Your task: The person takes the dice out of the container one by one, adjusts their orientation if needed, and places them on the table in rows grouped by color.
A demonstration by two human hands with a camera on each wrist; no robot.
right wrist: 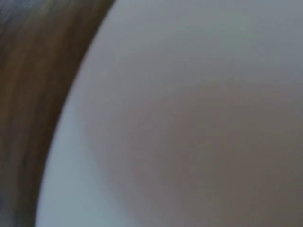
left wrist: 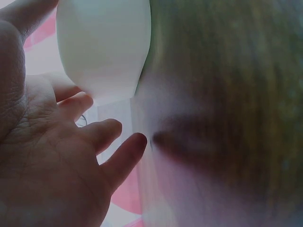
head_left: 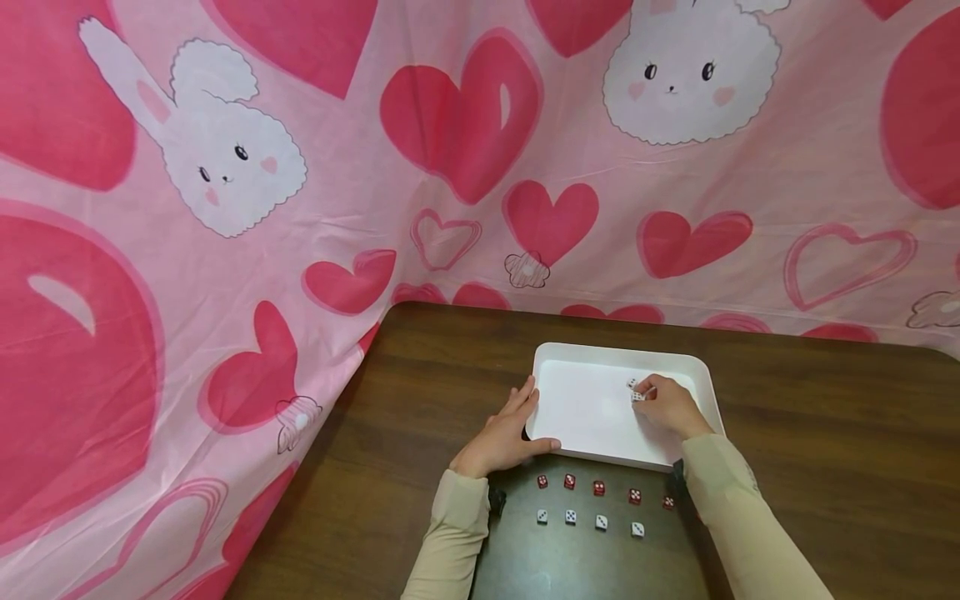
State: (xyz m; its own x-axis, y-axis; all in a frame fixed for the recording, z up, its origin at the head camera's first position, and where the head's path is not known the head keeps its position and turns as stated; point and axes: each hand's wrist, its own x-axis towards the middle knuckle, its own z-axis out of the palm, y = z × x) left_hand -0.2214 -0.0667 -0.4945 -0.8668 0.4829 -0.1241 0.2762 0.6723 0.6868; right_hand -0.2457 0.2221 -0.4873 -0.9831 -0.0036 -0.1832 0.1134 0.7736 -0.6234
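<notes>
A shallow white tray [head_left: 585, 400] lies on the brown wooden table. Inside it, toward the right, my right hand [head_left: 670, 407] pinches a white die [head_left: 637, 398] with black pips between thumb and fingers. Another white die [head_left: 632, 384] is just behind those fingertips. My left hand [head_left: 504, 437] rests at the tray's near left corner, thumb along the front rim and spread fingers against the left side. The left wrist view shows its relaxed fingers [left wrist: 125, 158] beside the white tray wall [left wrist: 106, 47]. In the right wrist view only the blurred tray edge [right wrist: 85, 156] shows; the hand is out of sight.
In front of the tray, a row of several red dice [head_left: 598, 488] stands on a dark greenish surface [head_left: 585, 571]. Nearer is a row of several white dice [head_left: 602, 522]. A pink heart-and-rabbit cloth [head_left: 465, 242] hangs behind and left of the table [head_left: 442, 367].
</notes>
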